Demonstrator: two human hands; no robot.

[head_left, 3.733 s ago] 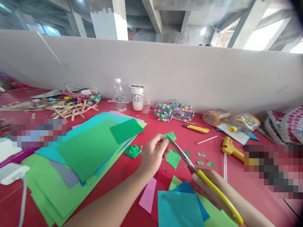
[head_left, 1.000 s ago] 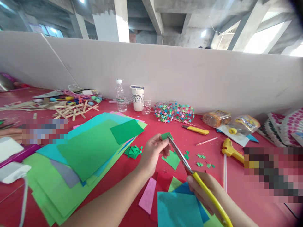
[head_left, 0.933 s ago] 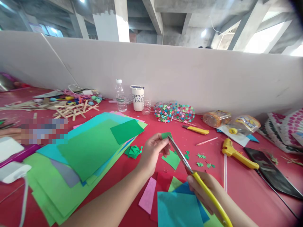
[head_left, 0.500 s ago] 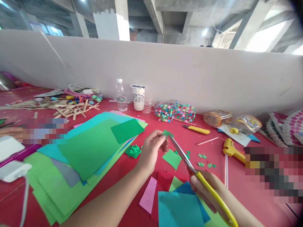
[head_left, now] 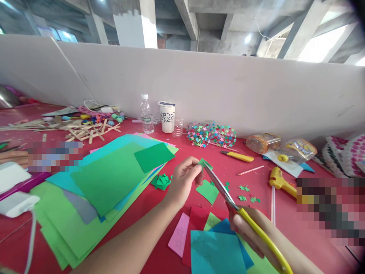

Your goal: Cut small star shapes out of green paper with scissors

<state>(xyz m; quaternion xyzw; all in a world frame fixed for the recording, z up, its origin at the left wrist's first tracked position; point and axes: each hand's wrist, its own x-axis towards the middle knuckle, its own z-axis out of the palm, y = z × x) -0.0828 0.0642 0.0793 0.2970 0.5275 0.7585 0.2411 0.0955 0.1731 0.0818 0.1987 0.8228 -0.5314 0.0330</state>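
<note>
A small piece of green paper is pinched between the thumb and fingers of my left hand. My right hand is closed around the yellow handles of a pair of scissors, whose blade tips meet the edge of that paper. Beneath the blades, a light green paper square lies on the red table. Small green stars are scattered just right of the scissors. Left of my left wrist sits a little pile of dark green cut pieces.
Large green and blue sheets cover the left side. Coloured squares lie near me. Behind stand a water bottle, a white cup and star-covered bottles. A yellow cutter and glue gun lie right.
The green paper in my left hand has turned and tilted slightly at the scissor tips. The scissor handles have shifted a little to the right.
</note>
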